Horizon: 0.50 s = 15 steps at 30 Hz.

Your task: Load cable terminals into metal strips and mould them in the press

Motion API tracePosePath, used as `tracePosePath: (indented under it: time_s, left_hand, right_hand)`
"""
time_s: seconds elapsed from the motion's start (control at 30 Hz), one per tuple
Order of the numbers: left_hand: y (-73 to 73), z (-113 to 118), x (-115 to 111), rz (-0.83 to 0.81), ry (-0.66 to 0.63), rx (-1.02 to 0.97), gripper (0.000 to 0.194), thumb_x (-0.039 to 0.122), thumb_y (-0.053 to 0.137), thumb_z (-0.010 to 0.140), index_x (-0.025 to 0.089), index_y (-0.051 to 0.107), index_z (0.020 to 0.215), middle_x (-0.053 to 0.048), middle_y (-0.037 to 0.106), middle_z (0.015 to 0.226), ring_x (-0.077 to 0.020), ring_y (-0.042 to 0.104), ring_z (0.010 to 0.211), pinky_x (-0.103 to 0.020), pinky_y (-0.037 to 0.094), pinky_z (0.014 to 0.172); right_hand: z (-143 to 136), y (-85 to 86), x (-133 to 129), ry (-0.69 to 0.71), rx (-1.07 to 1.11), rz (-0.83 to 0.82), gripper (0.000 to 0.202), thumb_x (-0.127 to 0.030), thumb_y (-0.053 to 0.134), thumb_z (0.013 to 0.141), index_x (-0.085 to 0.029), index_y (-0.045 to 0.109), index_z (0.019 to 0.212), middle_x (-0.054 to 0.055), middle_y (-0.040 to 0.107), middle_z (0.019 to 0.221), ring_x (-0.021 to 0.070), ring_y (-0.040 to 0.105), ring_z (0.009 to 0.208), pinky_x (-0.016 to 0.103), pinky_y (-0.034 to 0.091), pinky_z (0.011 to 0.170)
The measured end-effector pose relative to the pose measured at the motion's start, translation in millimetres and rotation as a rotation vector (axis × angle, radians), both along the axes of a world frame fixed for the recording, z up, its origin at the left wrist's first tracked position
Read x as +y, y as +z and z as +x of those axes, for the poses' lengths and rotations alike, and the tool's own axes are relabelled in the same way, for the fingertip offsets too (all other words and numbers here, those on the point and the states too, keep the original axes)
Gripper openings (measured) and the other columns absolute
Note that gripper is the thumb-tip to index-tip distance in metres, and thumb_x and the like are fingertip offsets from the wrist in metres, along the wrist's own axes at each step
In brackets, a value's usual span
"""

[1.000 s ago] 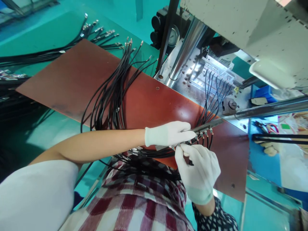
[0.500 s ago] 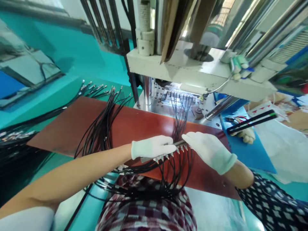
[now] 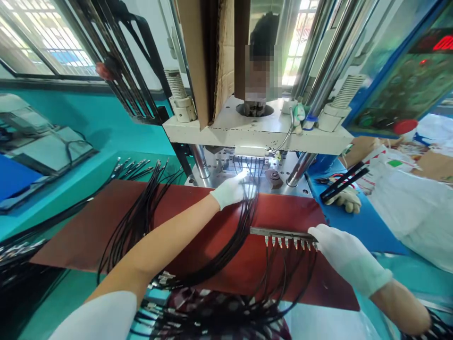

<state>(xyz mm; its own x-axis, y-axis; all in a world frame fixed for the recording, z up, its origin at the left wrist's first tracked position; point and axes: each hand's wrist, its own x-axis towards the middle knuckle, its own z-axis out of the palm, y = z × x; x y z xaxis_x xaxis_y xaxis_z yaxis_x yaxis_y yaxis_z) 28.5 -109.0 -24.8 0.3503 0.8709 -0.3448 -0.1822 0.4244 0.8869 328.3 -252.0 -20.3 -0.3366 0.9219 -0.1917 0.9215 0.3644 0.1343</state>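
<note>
My gloved left hand [image 3: 234,190] is at the black cables [image 3: 250,200] that run out of the metal fixture [image 3: 247,164] in the press; its fingertips are partly hidden among them. My gloved right hand [image 3: 345,250] grips the right end of a metal bar [image 3: 283,233]. Several cable ends with metal connectors sit in a row along this bar, and their black cables hang toward my lap. The bar lies over the reddish-brown board [image 3: 212,245].
A cable bundle [image 3: 141,222] lies across the board's left part. The press's white plate [image 3: 226,134] spans above the fixture between steel posts. On the right are a blue surface [image 3: 375,231], a spare glove [image 3: 348,198] and a control panel [image 3: 399,94] with a red button.
My left hand has left the bar and moved up to the cables at the fixture. My right hand has carried the bar right and slightly down. The view has shifted.
</note>
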Motion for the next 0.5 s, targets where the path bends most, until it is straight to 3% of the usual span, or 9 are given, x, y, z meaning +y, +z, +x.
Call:
tracePosePath:
  time_s: [0.07,0.13,0.27,0.37,0.5]
  left_hand:
    - [4.4,6,12,-0.143,-0.094,-0.112,0.042,0.052,0.038,0.101,0.017,0.047,0.078,0.000,0.047,0.060,-0.0125,0.050,0.050,-0.025,0.047,0.050]
    - [14.7,7,21,-0.241,-0.144,-0.187,0.038,0.042,0.037,0.103,0.015,0.050,0.080,0.003,0.042,0.056,-0.0086,0.040,0.040,-0.020,0.038,0.041]
    - [32.4,-3,28,-0.273,-0.146,-0.195,0.027,0.019,0.035,0.101,0.013,0.050,0.080,0.005,0.039,0.053,-0.0053,0.033,0.035,-0.016,0.030,0.034]
    - [27.9,-7,24,-0.295,-0.164,-0.189,0.026,0.020,0.034,0.101,0.012,0.052,0.083,0.004,0.042,0.053,-0.0072,0.036,0.035,-0.018,0.033,0.034]
    - [7.7,-6,16,-0.295,-0.191,-0.236,0.023,0.023,0.035,0.102,0.013,0.052,0.088,0.005,0.041,0.054,-0.0073,0.037,0.036,-0.018,0.036,0.036]
  right_hand:
    - [-1,3.0,0,-0.021,-0.050,-0.042,0.033,0.000,0.042,0.088,-0.019,0.067,0.097,0.007,0.067,0.091,0.0197,0.067,0.082,0.028,0.041,0.066]
    - [-7,9.1,3,-0.035,-0.088,-0.097,0.036,0.001,0.040,0.088,-0.018,0.068,0.100,0.008,0.068,0.094,0.0216,0.069,0.085,0.029,0.041,0.067]
    - [-31,19.9,24,0.003,-0.023,-0.139,0.032,-0.003,0.044,0.089,-0.015,0.070,0.103,0.012,0.070,0.099,0.0235,0.069,0.090,0.032,0.044,0.074]
    - [-56,21.2,49,0.087,0.086,-0.119,0.026,-0.005,0.055,0.085,-0.015,0.072,0.102,0.012,0.072,0.100,0.0245,0.069,0.093,0.033,0.047,0.080]
    - [-82,23.8,87,0.201,0.174,-0.145,0.021,-0.008,0.065,0.077,-0.020,0.077,0.090,0.004,0.073,0.091,0.0206,0.068,0.085,0.030,0.049,0.077]
